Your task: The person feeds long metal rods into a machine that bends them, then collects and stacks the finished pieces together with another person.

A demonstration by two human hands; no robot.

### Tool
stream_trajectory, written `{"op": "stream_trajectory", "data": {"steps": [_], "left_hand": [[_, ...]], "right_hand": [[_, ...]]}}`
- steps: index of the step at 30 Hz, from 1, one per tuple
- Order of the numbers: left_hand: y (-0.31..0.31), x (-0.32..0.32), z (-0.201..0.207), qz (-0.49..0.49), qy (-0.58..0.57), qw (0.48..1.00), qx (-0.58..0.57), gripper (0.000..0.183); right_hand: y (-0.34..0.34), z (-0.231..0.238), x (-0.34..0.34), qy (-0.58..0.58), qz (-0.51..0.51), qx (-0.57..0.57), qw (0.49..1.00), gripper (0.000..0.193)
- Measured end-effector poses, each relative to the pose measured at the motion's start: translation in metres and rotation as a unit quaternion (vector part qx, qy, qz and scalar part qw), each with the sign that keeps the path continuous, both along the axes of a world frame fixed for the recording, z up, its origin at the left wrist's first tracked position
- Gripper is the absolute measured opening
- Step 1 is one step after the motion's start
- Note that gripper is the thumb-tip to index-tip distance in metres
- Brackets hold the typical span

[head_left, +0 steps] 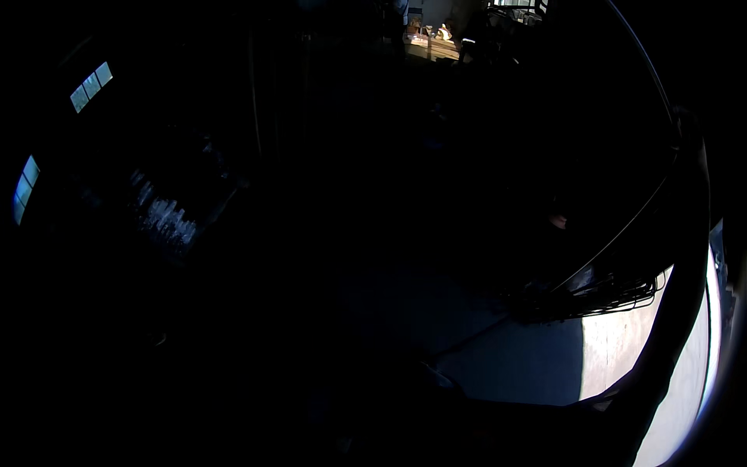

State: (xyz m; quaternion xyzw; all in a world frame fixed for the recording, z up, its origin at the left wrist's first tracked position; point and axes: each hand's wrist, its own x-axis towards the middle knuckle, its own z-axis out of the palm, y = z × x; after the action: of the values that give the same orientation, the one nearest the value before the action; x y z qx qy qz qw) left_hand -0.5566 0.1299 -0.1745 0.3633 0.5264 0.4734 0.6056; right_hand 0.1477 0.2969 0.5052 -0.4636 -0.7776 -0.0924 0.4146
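Filling most of the view, deep shadow hides nearly everything, and the largest thing to show clearly is a pale floor (615,350) at the lower right, part in dim grey shade and part in hard bright light. Across its lit part runs a broad dark curved band (669,335), too black for me to say what it is. Next in size, at the upper edge, a lit area (432,47) shows a pale wall and some cluttered objects. At the left, a bluish, streaky sheen (170,219) catches light on a surface I cannot identify, with 2 bright windows nearby, an upper window (91,87) and a lower window (26,189), each split into 3 panes. A cluster of thin dark rods (622,296) shows against the lit floor, left of the band. Smallest is a pinkish patch (559,222) above the rods, perhaps skin. Neither the left hand nor the right hand can be made out, so I cannot tell how far either is open or what it holds
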Motion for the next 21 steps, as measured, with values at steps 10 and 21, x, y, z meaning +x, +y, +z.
{"op": "stream_trajectory", "data": {"steps": [10, 21], "left_hand": [[0.034, -0.089, 0.025, 0.636, -0.425, 0.644, -0.005, 0.038], [0.274, -0.129, 0.183, 0.275, -0.439, 0.845, -0.133, 0.064]], "right_hand": [[0.211, 0.039, -0.26, 0.08, 0.382, -0.269, 0.881, 0.027], [0.329, -0.125, -0.385, 0.158, 0.356, -0.207, 0.897, 0.029]]}}
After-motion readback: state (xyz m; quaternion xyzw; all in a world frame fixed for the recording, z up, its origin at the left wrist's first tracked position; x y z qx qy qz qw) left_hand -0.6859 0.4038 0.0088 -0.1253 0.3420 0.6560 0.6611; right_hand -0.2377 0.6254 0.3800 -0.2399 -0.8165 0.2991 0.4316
